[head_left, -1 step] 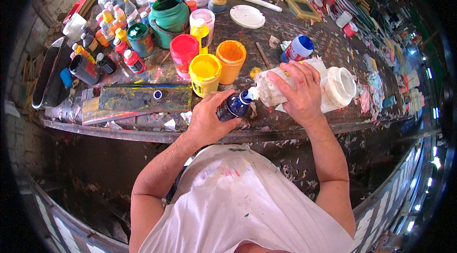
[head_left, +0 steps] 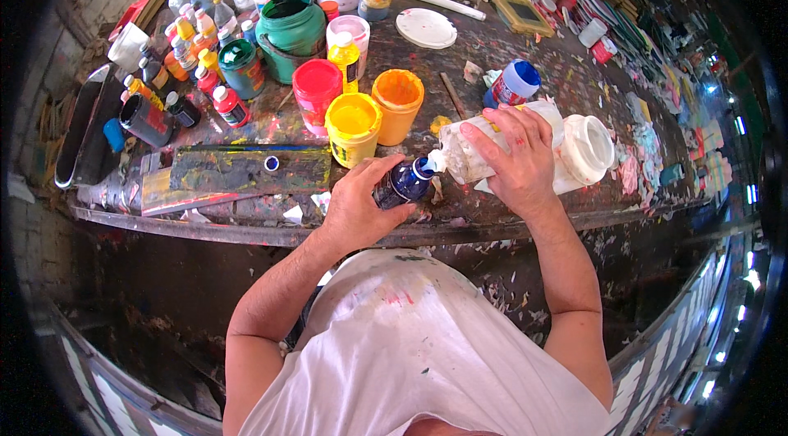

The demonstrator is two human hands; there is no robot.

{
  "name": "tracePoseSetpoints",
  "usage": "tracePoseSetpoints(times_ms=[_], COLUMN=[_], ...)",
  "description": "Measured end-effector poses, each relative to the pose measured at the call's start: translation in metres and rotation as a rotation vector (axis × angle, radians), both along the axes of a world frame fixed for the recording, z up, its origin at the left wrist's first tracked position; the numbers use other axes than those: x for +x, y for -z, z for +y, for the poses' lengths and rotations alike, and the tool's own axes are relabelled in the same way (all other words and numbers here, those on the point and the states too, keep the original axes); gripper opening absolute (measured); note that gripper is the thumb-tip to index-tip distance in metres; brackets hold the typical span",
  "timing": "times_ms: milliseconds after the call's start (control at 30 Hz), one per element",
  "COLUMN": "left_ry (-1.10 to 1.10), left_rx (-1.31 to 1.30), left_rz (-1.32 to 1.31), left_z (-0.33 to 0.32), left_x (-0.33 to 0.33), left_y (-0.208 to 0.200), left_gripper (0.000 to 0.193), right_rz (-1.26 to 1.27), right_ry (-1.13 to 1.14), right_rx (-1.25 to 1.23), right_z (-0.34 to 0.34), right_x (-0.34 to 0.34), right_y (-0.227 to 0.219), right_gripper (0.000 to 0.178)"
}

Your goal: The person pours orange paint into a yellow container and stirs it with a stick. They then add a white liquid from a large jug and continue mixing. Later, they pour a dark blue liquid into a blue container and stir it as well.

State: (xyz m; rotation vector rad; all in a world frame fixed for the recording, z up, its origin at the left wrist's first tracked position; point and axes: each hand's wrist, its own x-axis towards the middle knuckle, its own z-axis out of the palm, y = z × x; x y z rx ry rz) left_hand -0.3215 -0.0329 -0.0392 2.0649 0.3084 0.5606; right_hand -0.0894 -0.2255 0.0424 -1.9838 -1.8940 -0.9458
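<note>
Left hand: The person's left hand (head_left: 361, 202) is wrapped around a small dark blue bottle (head_left: 408, 179), thumb on the near side, fingers on the far side, apparently to steady it.
Right hand: The right hand (head_left: 519, 149) grips a grimy white container (head_left: 462, 153) from above, fingers curled over it.
Tilt and meeting point: The container lies almost on its side, its left end lowered to the bottle's mouth; the bottle leans toward it. Something white bridges them, spout or liquid, I cannot tell. The pose seems meant to line up both mouths.
Beside the right wrist: A wide-mouthed white jar (head_left: 589, 145) stands just to the right; a blue-and-white jar (head_left: 505, 87) stands beyond the hand.
Beyond the bottle: Yellow (head_left: 353, 136), orange (head_left: 398, 112) and red (head_left: 316, 95) paint tubs cluster, tops uncovered, probably within easy reach.
Left along the edge: A small round blue-and-white cap (head_left: 272, 163) rests on a paint-smeared board (head_left: 246, 169), perhaps put there to keep it handy.
Farther back: A large green jar (head_left: 291, 34), many small colour bottles (head_left: 201, 34) and a flat white lid (head_left: 426, 28) sit on the stained dark table (head_left: 566, 67).
</note>
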Motion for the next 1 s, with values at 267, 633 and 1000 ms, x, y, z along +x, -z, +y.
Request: tracePoseSetpoints(times_ms=[267, 633, 1000], left_ry=[-0.006, -0.013, -0.308], left_rx=[0.059, -0.032, -0.481], left_rz=[-0.01, -0.016, -0.177], left_z=[-0.002, -0.006, 0.066], left_x=[0.003, 0.007, -0.099], left_y=[0.001, -0.008, -0.049], left_gripper=[0.079, 0.079, 0.061], right_rz=[0.018, 0.541, 1.437], right_ry=[0.005, 0.035, 0.057], right_rx=[0.019, 0.083, 0.391], right_z=[-0.005, -0.003, 0.007], right_x=[0.0, -0.01, 0.036], right_y=[0.006, 0.036, 0.08], right_gripper=[0.068, 0.097, 0.092])
